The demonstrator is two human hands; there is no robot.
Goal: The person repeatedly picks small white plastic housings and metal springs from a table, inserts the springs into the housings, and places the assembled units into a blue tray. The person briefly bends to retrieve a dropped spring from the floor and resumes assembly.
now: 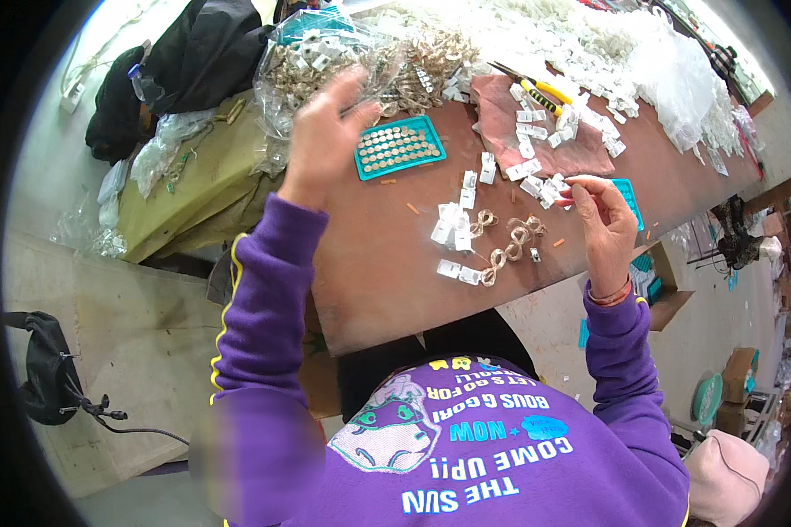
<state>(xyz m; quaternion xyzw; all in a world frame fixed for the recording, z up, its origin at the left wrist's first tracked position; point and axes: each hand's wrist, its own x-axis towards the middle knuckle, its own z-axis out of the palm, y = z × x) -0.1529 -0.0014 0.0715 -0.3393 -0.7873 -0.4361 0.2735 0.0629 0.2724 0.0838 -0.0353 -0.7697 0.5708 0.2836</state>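
My left hand (325, 132) is raised over the table's left side, blurred by motion. Its thumb and fingers look apart, beside a clear plastic bag (277, 83) of coiled wires with white ends. Just right of it lies a teal tray (402, 147) holding rows of small round, silvery discs. My right hand (608, 230) is closed in a pinch at the table's right, against small white plastic pieces (545, 188); what sits between the fingertips is too small to make out. Between my hands lie coiled tan wires (501, 255) and more white pieces (452, 226).
Yellow-and-black pliers (541, 97) rest on a pink cloth (501, 114) with scattered white pieces. Heaps of white parts (580, 44) and a plastic bag (677, 88) cover the far side. Another teal tray (626, 200) is partly behind my right hand. A black bag (198, 57) stands far left.
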